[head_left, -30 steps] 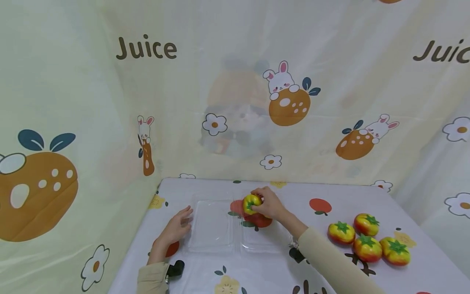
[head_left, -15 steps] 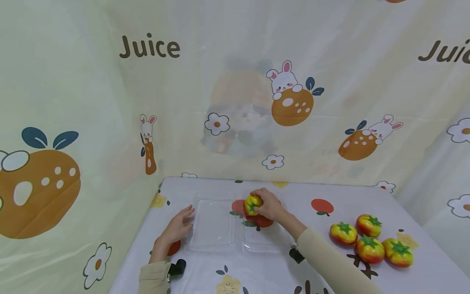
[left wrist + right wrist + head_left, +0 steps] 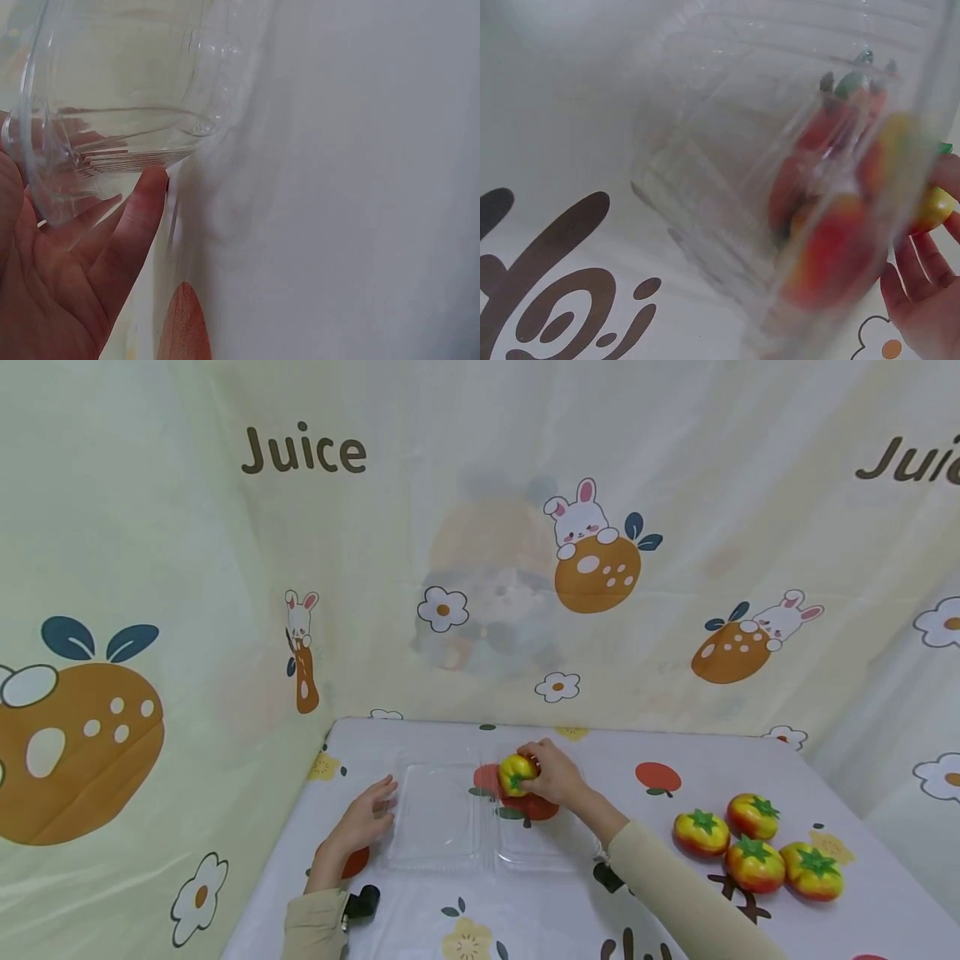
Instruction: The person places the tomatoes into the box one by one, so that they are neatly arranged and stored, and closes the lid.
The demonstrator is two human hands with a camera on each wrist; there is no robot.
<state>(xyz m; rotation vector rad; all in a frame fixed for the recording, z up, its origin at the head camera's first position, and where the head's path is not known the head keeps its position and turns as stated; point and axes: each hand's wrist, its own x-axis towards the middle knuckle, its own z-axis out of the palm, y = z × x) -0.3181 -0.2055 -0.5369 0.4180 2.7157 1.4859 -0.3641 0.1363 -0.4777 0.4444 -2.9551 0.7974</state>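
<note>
A clear plastic clamshell box lies unfolded on the table, its left half (image 3: 437,814) and right half (image 3: 540,852) side by side. My right hand (image 3: 557,777) grips a yellow and red persimmon (image 3: 517,775) with a green calyx, at the far left part of the right half. In the right wrist view, the persimmon (image 3: 932,212) shows partly behind the transparent wall. My left hand (image 3: 362,818) is at the left half's outer side, fingers extended. The left wrist view has a fingertip (image 3: 154,180) touching the box's ribbed wall (image 3: 135,160).
Several more persimmons (image 3: 753,864) sit grouped on the table to the right of the box. The white tablecloth (image 3: 637,827) carries printed fruit and flowers. A patterned curtain (image 3: 480,693) hangs behind the table and another stretch runs along the left.
The head view has shifted slightly. My right hand moves only a little around the persimmon, which stays over the right half. The left hand keeps its place at the box's side.
</note>
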